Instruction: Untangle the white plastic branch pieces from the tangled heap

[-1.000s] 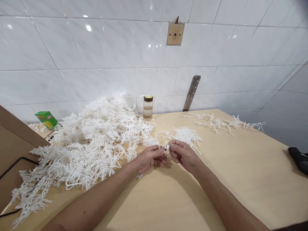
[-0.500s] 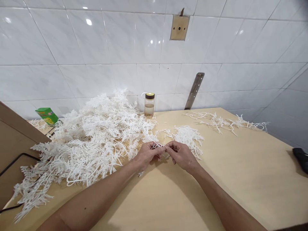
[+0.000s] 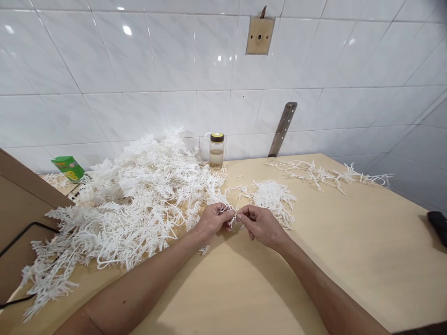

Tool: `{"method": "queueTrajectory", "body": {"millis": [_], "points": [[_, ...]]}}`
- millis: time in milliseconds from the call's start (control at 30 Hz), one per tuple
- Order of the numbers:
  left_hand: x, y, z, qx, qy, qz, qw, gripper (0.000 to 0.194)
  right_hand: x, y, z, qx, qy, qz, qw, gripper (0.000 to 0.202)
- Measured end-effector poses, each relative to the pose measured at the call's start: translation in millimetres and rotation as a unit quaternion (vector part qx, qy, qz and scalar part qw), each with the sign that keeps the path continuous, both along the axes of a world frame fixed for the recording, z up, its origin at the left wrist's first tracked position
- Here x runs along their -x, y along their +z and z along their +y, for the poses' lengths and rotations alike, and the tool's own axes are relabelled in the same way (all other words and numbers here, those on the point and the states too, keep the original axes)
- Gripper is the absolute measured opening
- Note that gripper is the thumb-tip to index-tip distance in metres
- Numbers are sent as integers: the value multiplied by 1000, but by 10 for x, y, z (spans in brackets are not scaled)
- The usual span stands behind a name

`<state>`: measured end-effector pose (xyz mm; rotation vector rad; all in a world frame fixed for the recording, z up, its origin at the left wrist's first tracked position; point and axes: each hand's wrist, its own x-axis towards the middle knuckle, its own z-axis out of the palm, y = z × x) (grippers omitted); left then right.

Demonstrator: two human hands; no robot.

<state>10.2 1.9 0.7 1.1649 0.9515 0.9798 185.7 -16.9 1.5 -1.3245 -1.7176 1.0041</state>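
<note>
My left hand is closed on a thin white branching sprig, thumb pressed against the fingers. Close beside it, my right hand pinches at the sprig's right-hand end; the exact bit between its fingertips is too small to make out fully. A large heap of white branched sprigs spreads over the table to the left of my hands. Just behind my right hand lies a smaller pile of short white pieces. Bare white stems lie loosely at the back right.
A lidded bottle of liquid stands by the tiled wall. A green box leans behind the heap, and a brown cardboard panel with a black cable is at left. A black object sits at the right edge of the table.
My right fingertips have shifted slightly, and a little more of the sprig shows between my hands. The view has tipped slightly; the piles look the same.
</note>
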Motion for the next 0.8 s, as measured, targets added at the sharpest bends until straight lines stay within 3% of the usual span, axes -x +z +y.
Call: {"method": "queueTrajectory", "body": {"millis": [133, 400, 567, 800], "points": [[11, -2, 33, 46, -13, -33, 998, 42, -13, 10, -4, -17, -11, -32, 999, 24], [10, 50, -3, 43, -11, 33, 998, 41, 2, 20, 6, -49, -38, -80, 995, 25], [10, 38, 12, 63, -14, 21, 998, 43, 30, 20, -5, -54, -70, -76, 993, 25], [20, 84, -27, 31, -31, 46, 998, 44, 52, -36, 10, -33, -55, -41, 997, 26]]}}
